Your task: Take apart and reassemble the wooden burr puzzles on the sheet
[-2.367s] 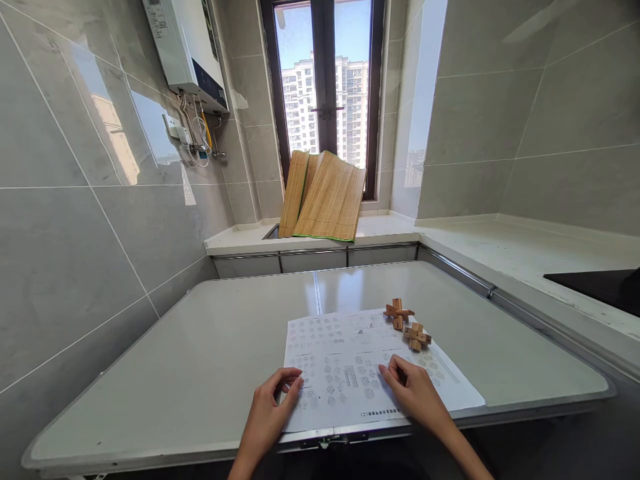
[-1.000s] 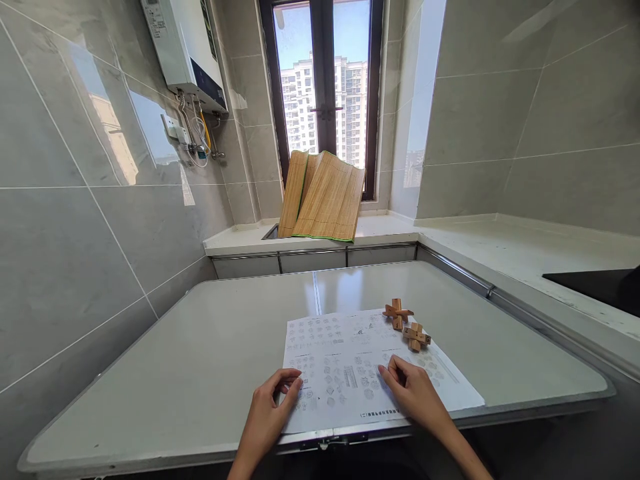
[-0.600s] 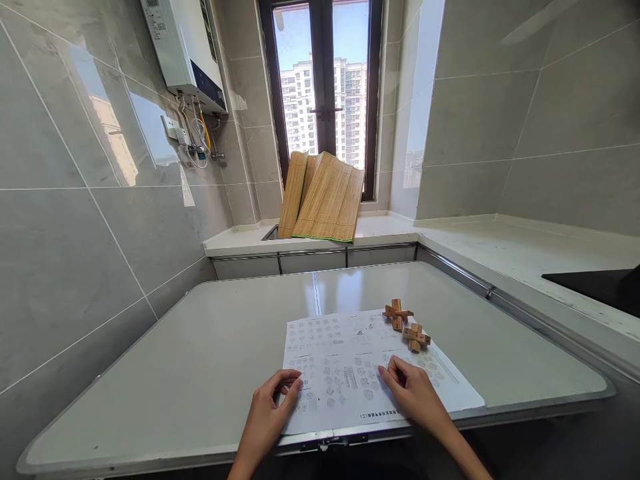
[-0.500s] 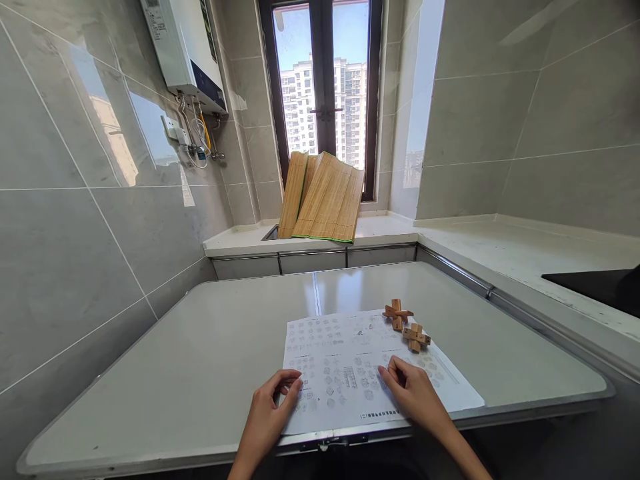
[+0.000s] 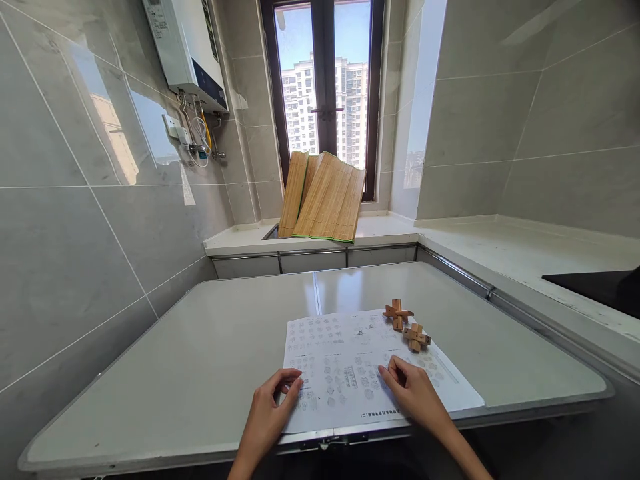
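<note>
Likely resting step on white printed paper sheet [image 5: 345, 387]: left hand [image 5: 269, 408] at its left edge, fingers parted; right hand [image 5: 411, 385] curled closed. Lifting its far-right brown wooden crosses [image 5: 417, 338] would need uncurling.

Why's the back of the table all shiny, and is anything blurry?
Head view: probably glare from the bright window on the table; head view: left wall shows reflections too; head view: paper has clear edges, but its tiny print can't be read.

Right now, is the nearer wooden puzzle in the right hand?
No, the nearer wooden puzzle sits on the paper, just beyond the right hand.
</note>
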`<state>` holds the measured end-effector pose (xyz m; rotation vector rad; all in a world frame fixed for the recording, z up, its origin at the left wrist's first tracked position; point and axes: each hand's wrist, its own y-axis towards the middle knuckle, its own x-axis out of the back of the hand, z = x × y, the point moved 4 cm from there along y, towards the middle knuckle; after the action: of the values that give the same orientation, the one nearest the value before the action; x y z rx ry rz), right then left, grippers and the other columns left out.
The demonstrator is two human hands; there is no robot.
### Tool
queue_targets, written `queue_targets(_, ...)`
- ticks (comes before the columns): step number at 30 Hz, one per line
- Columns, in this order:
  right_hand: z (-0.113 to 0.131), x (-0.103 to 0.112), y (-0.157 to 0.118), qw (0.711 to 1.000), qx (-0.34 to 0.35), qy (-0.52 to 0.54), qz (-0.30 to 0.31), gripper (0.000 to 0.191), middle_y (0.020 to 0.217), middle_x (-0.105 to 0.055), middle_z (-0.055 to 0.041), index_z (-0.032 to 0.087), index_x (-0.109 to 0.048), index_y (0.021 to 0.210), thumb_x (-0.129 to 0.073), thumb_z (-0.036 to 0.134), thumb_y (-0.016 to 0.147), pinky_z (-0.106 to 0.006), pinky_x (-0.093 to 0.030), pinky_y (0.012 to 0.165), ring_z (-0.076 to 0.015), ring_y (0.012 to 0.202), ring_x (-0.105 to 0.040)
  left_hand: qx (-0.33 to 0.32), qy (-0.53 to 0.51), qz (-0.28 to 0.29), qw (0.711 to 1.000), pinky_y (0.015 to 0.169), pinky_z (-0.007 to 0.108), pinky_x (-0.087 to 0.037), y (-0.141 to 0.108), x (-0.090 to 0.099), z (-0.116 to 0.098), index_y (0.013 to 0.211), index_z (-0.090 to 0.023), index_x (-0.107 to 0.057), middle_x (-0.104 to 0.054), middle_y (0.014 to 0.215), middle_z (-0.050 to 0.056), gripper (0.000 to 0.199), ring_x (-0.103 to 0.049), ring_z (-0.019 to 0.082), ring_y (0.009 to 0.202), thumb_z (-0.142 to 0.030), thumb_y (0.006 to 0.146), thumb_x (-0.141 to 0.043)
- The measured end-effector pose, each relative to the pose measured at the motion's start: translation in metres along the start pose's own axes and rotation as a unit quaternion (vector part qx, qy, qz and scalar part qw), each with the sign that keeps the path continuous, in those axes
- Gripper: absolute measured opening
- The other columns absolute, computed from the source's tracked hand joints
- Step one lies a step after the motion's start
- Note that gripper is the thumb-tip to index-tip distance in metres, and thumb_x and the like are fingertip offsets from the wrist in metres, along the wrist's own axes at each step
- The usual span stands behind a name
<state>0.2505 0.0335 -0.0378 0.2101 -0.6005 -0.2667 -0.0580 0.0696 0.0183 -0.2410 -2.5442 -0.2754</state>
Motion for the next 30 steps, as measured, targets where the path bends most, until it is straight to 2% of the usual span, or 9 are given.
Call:
queue_targets(12, 0.003, 0.004, 0.004, 1.000, 0.022, -0.021, -0.005, 0.042, 0.059, -0.042, 0.0048, 0.024, -0.035, 0.065, -0.049, 0.051, 0.095, -0.026, -0.033, 0.055, -0.0150, 0.058, -0.041, -0.004, -0.007, -0.007, 1.000, 0.089, 0.035, -0.052, -0.001, 0.001, -0.003, 0.103, -0.023, -0.074, -0.076, 0.099, 0.005, 0.040, -0.066, 0.024, 0.090, -0.056, 0.089, -0.058)
queue_targets(14, 0.004, 0.015, 0.012, 0.998, 0.034, -0.049, -0.021, 0.042, 0.059, -0.044, 0.0043, 0.024, -0.036, 0.065, -0.048, 0.051, 0.095, -0.026, -0.033, 0.055, -0.0153, 0.057, -0.042, -0.007, -0.009, -0.010, 1.000, 0.088, 0.035, -0.052, -0.002, 0.001, -0.003, 0.102, -0.023, -0.074, -0.076, 0.099, 0.005, 0.039, -0.066, 0.024, 0.089, -0.056, 0.089, -0.058)
queue_targets(17, 0.002, 0.043, 0.035, 0.988, 0.040, -0.125, -0.084, 0.037, 0.062, -0.051, 0.0026, 0.024, -0.039, 0.067, -0.046, 0.048, 0.095, -0.028, -0.037, 0.059, -0.0164, 0.056, -0.047, -0.012, -0.011, -0.019, 1.000, 0.087, 0.036, -0.053, -0.002, 0.002, -0.003, 0.101, -0.023, -0.075, -0.077, 0.096, 0.005, 0.039, -0.066, 0.024, 0.086, -0.056, 0.088, -0.059)
queue_targets(19, -0.005, 0.064, 0.056, 0.970, 0.004, -0.213, -0.118, 0.030, 0.072, -0.059, -0.0010, 0.024, -0.048, 0.075, -0.043, 0.044, 0.097, -0.028, -0.038, 0.061, -0.0186, 0.064, -0.055, -0.011, -0.014, -0.023, 1.000, 0.085, 0.035, -0.053, -0.003, 0.002, -0.004, 0.101, -0.023, -0.075, -0.077, 0.093, 0.005, 0.040, -0.066, 0.024, 0.085, -0.057, 0.088, -0.059)
queue_targets(21, -0.013, 0.080, 0.077, 0.952, -0.033, -0.281, -0.113, 0.019, 0.095, -0.066, -0.0076, 0.022, -0.055, 0.090, -0.046, 0.039, 0.094, -0.029, -0.040, 0.064, -0.0225, 0.083, -0.062, -0.009, -0.016, -0.025, 1.000, 0.084, 0.035, -0.054, -0.003, 0.003, -0.006, 0.100, -0.023, -0.076, -0.077, 0.092, 0.005, 0.040, -0.067, 0.023, 0.084, -0.057, 0.087, -0.059)
queue_targets(23, -0.019, 0.089, 0.096, 0.946, -0.044, -0.304, -0.099, 0.022, 0.110, -0.066, -0.0135, 0.019, -0.059, 0.104, -0.049, 0.035, 0.091, -0.030, -0.041, 0.067, -0.0270, 0.098, -0.062, -0.007, -0.018, -0.027, 0.999, 0.083, 0.034, -0.054, -0.004, 0.004, -0.007, 0.099, -0.023, -0.076, -0.077, 0.092, 0.005, 0.039, -0.067, 0.023, 0.084, -0.056, 0.087, -0.060)
queue_targets(25, -0.024, 0.092, 0.111, 0.943, -0.051, -0.322, -0.063, 0.021, 0.105, -0.069, -0.0131, 0.019, -0.064, 0.102, -0.054, 0.033, 0.089, -0.030, -0.040, 0.066, -0.0281, 0.097, -0.064, -0.006, -0.019, -0.028, 0.999, 0.083, 0.035, -0.054, -0.005, 0.004, -0.008, 0.099, -0.023, -0.076, -0.077, 0.092, 0.005, 0.039, -0.067, 0.023, 0.083, -0.056, 0.087, -0.060)
queue_targets(30, -0.026, 0.087, 0.131, 0.935, -0.055, -0.349, 0.024, 0.013, 0.080, -0.073, -0.0049, 0.023, -0.067, 0.078, -0.060, 0.029, 0.087, -0.028, -0.033, 0.059, -0.0219, 0.072, -0.065, -0.004, -0.025, -0.026, 0.999, 0.085, 0.036, -0.054, -0.005, 0.004, -0.007, 0.100, -0.022, -0.076, -0.077, 0.092, 0.006, 0.039, -0.067, 0.023, 0.084, -0.055, 0.087, -0.060)
